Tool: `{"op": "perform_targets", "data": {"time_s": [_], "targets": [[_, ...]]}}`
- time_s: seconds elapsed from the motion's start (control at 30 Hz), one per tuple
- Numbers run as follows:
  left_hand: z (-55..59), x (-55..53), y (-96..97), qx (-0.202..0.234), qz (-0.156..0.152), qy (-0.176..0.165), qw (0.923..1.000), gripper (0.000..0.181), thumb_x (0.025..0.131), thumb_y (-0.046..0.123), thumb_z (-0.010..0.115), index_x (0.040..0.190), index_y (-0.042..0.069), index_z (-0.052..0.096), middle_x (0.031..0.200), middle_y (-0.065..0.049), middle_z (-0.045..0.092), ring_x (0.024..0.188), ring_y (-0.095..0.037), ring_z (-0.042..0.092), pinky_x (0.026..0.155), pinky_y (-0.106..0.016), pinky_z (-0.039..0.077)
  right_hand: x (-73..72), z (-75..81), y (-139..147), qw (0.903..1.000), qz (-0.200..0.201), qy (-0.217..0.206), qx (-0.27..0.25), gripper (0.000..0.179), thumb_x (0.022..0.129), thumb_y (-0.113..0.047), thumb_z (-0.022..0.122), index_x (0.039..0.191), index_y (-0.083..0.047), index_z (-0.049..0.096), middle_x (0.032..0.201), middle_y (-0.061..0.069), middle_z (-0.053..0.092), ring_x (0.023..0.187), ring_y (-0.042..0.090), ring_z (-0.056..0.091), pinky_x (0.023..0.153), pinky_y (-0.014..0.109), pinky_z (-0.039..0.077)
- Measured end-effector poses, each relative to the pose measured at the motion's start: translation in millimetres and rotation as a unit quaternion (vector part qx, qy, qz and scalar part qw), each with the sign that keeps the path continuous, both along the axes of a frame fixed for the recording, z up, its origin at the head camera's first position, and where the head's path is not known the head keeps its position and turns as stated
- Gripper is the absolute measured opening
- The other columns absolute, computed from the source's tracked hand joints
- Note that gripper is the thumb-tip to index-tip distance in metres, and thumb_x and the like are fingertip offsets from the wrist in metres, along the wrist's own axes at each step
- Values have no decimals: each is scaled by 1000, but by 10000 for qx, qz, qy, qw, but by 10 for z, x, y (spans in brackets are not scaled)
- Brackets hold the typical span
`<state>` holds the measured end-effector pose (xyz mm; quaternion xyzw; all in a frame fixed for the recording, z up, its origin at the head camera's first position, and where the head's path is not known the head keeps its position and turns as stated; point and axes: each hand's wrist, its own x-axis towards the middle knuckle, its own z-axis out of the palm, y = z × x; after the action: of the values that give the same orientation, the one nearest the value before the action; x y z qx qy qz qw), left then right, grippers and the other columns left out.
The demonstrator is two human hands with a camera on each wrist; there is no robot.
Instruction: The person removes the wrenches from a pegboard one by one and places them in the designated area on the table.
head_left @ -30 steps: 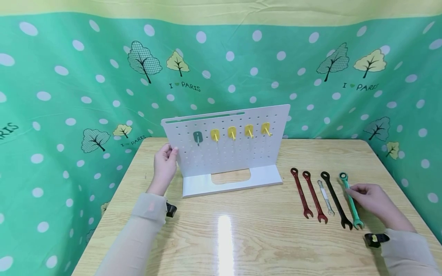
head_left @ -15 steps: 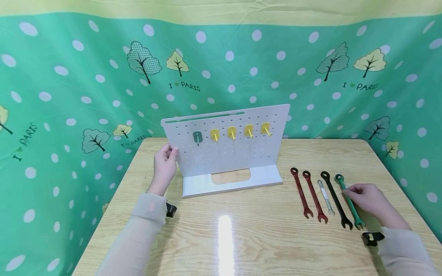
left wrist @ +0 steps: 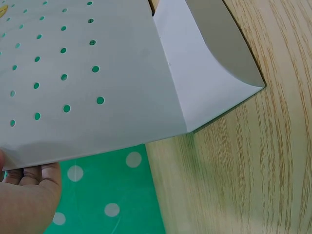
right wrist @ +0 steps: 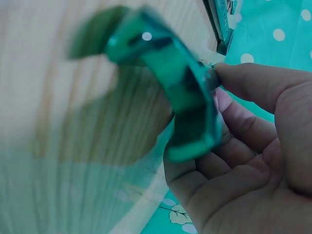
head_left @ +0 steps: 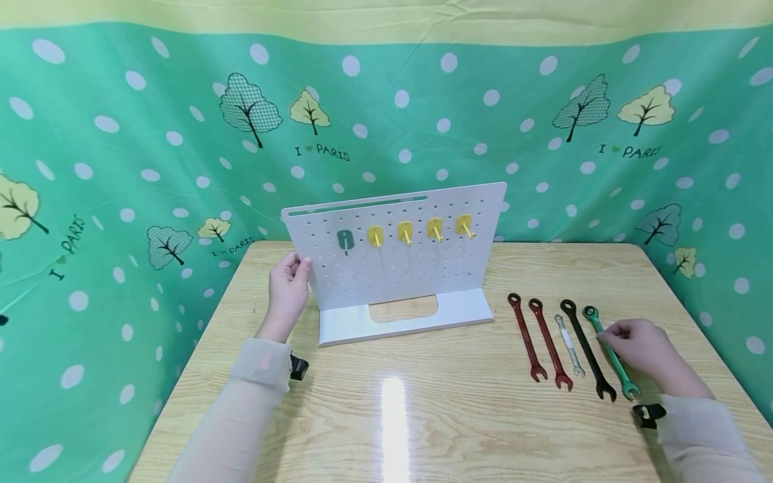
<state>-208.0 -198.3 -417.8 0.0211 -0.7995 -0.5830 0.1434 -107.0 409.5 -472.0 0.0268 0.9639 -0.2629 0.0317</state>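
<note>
At the left edge of a white pegboard, my left hand grips the panel, thumb in front and fingers behind in the left wrist view. On the right of the table, my right hand pinches a green ratchet combination wrench between thumb and fingers. In the right wrist view the open end of this green wrench looms large and blurred. A black wrench lies just left of it. Farther left are a small silver wrench and two red wrenches, one inner and one outer.
Several yellow hooks and one dark green hook stick out from the board's front. A foot with a cut-out carries the board on the wooden table. Behind hangs a green dotted curtain.
The green wrench's ring end has swung left toward the black wrench, and my right hand has shifted slightly left with it. My left hand and the pegboard have stayed put.
</note>
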Motion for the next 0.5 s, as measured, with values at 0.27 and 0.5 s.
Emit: {"op": "perform_targets", "data": {"time_s": [0.27,0.5], "targets": [[1,3,-5,8,12,9,10000,28,109,19,51,125,0,64,118,-15,69,92,-25,61,51,-20,37,-19,12,7,9995,19,127,284,25,97,-17,67,80,1,66,68,0,59,60,19,49,55,36,42],[0,3,-3,57,-9,17,10000,27,109,17,51,125,0,64,117,-15,70,91,-27,61,51,-20,38,-33,24,10,9992,-32,24,409,24,96,-17,67,80,1,65,70,1,60,62,20,49,56,36,42]]}}
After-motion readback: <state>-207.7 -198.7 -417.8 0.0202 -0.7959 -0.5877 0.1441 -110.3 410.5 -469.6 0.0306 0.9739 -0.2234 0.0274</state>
